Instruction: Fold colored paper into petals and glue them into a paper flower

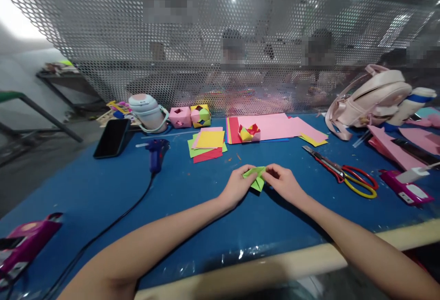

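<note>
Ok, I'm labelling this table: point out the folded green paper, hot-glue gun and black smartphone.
Folded green paper (257, 181): head view, its middle.
Hot-glue gun (156, 158): head view, handle.
Black smartphone (112, 138): head view, screen.

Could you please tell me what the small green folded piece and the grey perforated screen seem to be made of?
Small green folded piece: probably matte paper, judging by its sharp creases.
Grey perforated screen: likely metal, dully shiny; regular holes and highlights suggest it, though plastic is possible.

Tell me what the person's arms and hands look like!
The left hand and right hand are bare, with no gloves, rings or bracelets to be seen. No sleeves show on the left arm or right arm; both narrow toward the hands.
</note>
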`<action>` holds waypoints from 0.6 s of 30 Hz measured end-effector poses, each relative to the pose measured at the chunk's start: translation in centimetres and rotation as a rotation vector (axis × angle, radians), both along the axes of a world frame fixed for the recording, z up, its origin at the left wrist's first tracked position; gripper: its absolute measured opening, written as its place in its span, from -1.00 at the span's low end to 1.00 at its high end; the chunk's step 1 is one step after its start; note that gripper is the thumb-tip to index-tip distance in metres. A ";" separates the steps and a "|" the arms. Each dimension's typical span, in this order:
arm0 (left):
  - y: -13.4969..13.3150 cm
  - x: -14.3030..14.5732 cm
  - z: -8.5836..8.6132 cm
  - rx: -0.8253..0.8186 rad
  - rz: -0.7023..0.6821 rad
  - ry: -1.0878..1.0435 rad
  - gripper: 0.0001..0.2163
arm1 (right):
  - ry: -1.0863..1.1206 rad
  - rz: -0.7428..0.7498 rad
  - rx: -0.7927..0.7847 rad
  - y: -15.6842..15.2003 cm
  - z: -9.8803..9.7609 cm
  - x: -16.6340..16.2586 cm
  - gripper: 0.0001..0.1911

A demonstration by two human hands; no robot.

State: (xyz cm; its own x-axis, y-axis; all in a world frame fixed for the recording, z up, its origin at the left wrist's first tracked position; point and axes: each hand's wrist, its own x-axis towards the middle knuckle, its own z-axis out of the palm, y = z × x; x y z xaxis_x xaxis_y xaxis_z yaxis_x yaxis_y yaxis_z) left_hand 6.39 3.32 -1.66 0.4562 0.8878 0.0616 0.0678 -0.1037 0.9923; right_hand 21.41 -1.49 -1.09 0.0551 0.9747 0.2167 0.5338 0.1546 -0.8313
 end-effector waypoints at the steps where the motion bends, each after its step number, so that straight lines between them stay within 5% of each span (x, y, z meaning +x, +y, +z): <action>1: -0.1 0.0 0.1 -0.012 0.011 -0.005 -0.80 | 0.010 -0.002 -0.007 0.0 0.0 0.0 -0.81; 18: 0.0 -0.1 -0.1 0.090 -0.069 0.084 -0.73 | -0.096 0.002 0.038 -0.4 0.3 -0.2 -0.82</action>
